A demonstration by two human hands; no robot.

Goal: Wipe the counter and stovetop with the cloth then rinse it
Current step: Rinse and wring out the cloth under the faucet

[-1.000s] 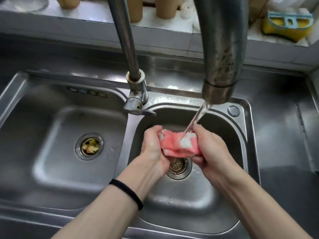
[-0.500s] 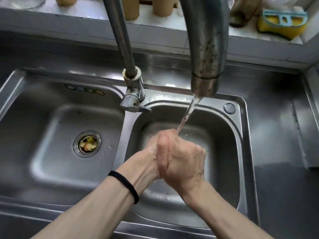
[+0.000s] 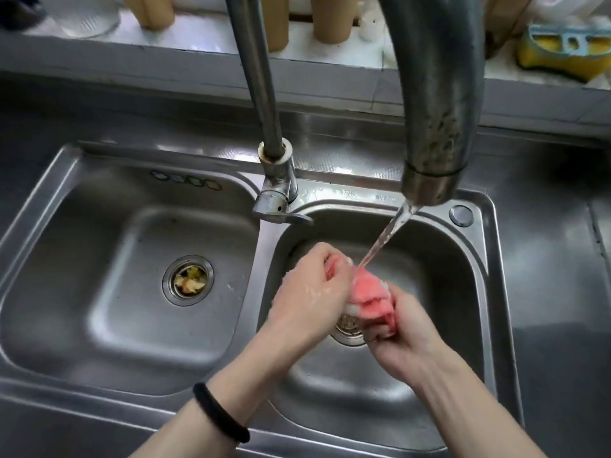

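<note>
Both hands, left hand [image 3: 310, 292] and right hand [image 3: 401, 335], have fingers bunched round the cloth [image 3: 372, 294] under the tap stream [image 3: 385, 239] over the right basin [image 3: 463, 259]; loose grip risks dropping it onto the drain [image 3: 347, 323].

Soft daylight from the back, glare on sink [image 3: 109, 246], bowed edges

- pink-and-white wet cloth [image 3: 370, 297]: both ends buried in the fists, only the middle shows
- left hand [image 3: 307, 292]: fingertips curled out of sight, knuckles motion-blurred
- right hand [image 3: 406, 335]: fingertips tucked into the cloth
- round steel drain strainer [image 3: 347, 322]: mostly covered by hands and cloth
- thick curved steel faucet spout [image 3: 436, 94]: top cut off by the upper edge
- stamped rim lettering [image 3: 385, 198]: too small to read
- yellowish scraps in the left drain [image 3: 188, 280]: too blurry to identify
</note>
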